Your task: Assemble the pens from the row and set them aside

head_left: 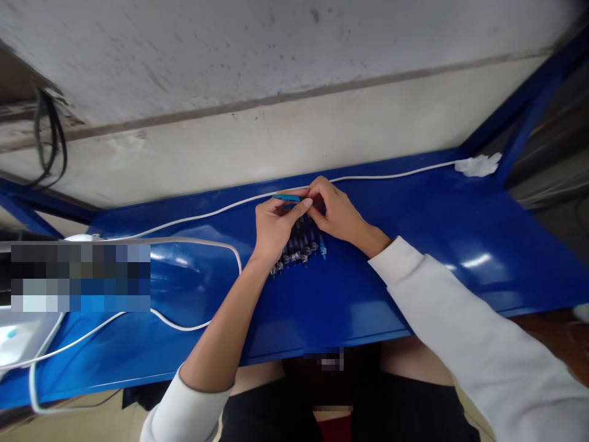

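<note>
My left hand (276, 228) is closed on a small teal piece (287, 198), which lies between its thumb and fingers. Thumb and fingertips of my right hand (332, 212) are pinched together against the tip of my left thumb; whatever they hold is too small to make out. Beneath both hands, a row of several dark pens with clear ends (294, 256) rests on the blue table (317, 307). One pen with a light blue tip (323, 250) lies at the right of that row. My hands hide the far ends of the pens.
A white cable (202, 216) runs along the back of the table to a crumpled white wrapping (478, 165) at the right. Other white cables (184, 328) loop at the left, near a white tray (27, 331). A pale wall (276, 138) stands behind.
</note>
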The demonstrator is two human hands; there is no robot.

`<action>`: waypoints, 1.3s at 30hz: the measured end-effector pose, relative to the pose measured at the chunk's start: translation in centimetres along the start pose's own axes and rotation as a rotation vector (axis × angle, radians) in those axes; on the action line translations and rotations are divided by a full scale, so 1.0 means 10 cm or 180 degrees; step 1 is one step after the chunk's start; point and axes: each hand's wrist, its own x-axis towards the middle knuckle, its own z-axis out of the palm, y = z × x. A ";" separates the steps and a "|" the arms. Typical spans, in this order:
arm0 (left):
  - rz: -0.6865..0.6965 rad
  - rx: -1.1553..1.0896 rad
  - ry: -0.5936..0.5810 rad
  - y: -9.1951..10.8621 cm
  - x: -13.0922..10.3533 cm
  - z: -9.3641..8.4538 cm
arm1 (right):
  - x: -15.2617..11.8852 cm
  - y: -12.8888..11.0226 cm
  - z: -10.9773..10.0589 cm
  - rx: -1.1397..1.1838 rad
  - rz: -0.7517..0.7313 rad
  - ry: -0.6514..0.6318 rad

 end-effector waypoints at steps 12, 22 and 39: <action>0.0297 0.0256 0.0009 -0.08 0.03 -0.04 | 0.02 -0.06 -0.02 0.0074 -0.0192 0.0030; 0.0120 -0.0040 0.0300 -0.07 0.06 -0.03 | 0.01 -0.02 -0.01 -0.0101 -0.0113 -0.0040; 0.0048 -0.0067 0.0330 -0.05 0.05 -0.03 | 0.00 0.07 0.02 -0.0148 -0.0195 0.0134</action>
